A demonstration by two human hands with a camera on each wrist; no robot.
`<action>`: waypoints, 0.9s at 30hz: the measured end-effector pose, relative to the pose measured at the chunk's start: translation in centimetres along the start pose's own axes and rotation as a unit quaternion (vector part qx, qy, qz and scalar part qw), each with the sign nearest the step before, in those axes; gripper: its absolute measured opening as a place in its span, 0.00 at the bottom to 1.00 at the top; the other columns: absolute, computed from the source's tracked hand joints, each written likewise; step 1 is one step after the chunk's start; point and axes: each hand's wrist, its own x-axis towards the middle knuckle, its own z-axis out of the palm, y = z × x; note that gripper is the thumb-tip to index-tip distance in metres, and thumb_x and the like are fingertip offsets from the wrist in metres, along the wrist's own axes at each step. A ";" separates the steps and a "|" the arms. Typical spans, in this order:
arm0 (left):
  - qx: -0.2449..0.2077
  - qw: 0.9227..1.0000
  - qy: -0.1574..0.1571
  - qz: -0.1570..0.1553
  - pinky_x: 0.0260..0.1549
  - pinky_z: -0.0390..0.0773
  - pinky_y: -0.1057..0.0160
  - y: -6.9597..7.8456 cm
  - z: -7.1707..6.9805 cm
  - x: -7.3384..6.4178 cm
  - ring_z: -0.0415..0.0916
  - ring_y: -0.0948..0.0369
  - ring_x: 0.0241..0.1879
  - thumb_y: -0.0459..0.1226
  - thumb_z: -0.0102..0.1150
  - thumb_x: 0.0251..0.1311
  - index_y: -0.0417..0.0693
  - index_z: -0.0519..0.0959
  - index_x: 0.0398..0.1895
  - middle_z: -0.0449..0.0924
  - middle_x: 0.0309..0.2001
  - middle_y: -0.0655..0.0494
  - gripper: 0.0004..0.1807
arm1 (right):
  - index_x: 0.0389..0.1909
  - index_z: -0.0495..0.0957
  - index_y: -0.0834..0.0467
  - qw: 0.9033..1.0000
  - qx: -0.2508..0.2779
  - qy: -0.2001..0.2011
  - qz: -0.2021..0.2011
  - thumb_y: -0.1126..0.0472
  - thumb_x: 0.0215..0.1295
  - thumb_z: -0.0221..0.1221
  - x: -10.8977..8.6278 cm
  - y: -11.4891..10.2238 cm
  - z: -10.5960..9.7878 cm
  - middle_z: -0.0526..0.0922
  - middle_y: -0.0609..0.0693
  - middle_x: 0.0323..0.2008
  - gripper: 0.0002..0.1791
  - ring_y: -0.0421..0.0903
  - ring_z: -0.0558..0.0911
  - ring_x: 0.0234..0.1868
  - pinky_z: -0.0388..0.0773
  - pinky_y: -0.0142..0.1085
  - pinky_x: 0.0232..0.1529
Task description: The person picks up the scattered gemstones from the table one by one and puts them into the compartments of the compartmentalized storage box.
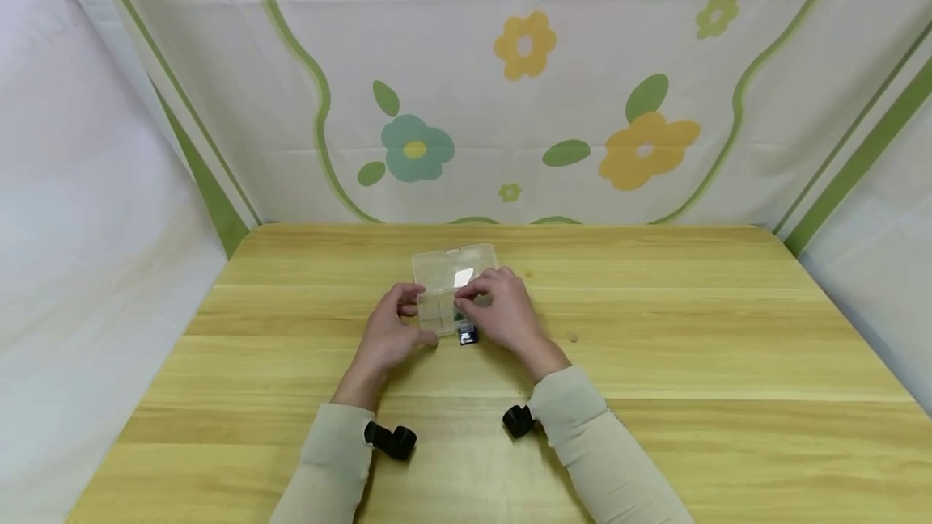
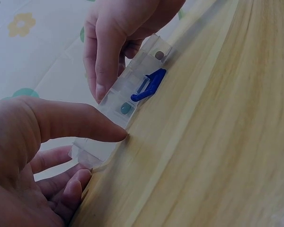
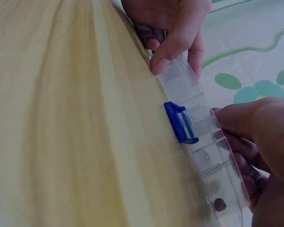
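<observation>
Beige cloth sleeves [image 1: 329, 455] near | clear plastic compartment box [image 1: 431, 311] farther, long axis left-right | left hand [image 1: 388, 335] grips its left end | right hand [image 1: 504, 311] over its right half (cannot tell whether pinching anything)

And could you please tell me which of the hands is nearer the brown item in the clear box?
Right: the right hand is over the half of the clear box with the brown item; the left hand holds the opposite end.

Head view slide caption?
Left hand holds an open, clear plastic compartment box on yellow wooden table; right hand over it.
</observation>
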 end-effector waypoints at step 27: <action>0.004 1.000 -0.002 0.004 0.60 0.75 0.48 0.0 0.0 0.2 0.73 0.46 0.60 0.24 0.76 0.44 0.46 0.74 0.71 0.78 0.64 0.42 0.45 | 0.41 0.93 0.50 0.999 0.025 -0.016 -0.016 0.59 0.69 0.72 0.1 0.2 -0.5 0.89 0.43 0.39 0.03 0.47 0.78 0.49 0.74 0.46 0.55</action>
